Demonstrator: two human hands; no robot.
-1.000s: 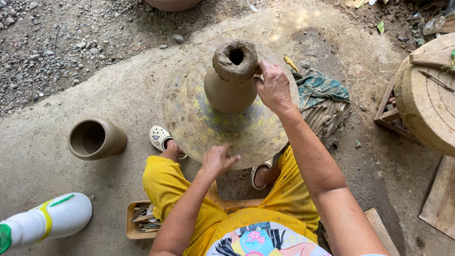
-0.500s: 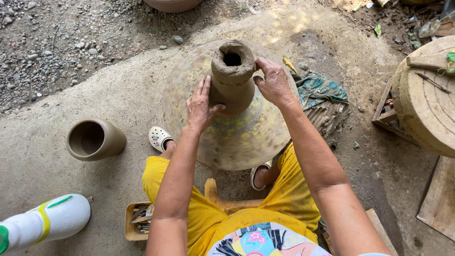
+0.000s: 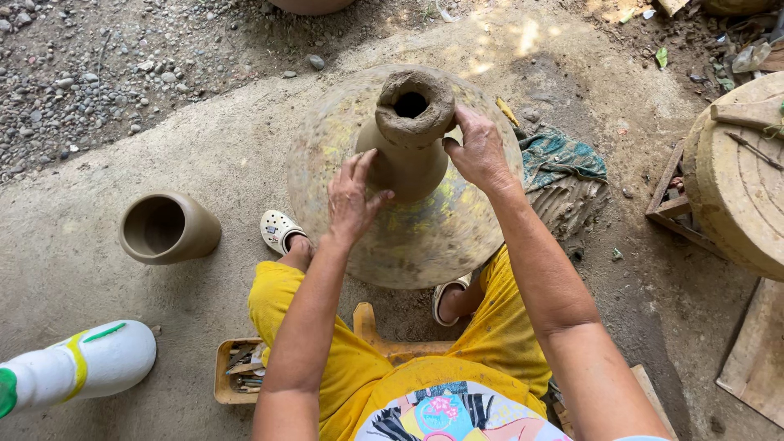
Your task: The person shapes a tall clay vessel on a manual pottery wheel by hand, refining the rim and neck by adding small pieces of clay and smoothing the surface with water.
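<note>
A brown clay vase [image 3: 406,131] with a narrow neck and rough thick rim stands on a round potter's wheel [image 3: 408,237] between my knees. My left hand [image 3: 353,196] lies flat against the vase's lower left side, fingers spread. My right hand [image 3: 478,151] presses on the right side just under the rim, thumb toward the neck. Neither hand grips the vase; both only touch its wall.
A small clay pot [image 3: 167,227] stands on the concrete at left. A white rubber boot [image 3: 77,365] lies at lower left. A wooden tool tray [image 3: 238,371] sits by my left leg. A green cloth [image 3: 559,155] and a second wheel [image 3: 739,171] are at right.
My left hand rose from the wheel's near edge to the vase's left side, then slid a little lower. The right hand stayed at the rim.
</note>
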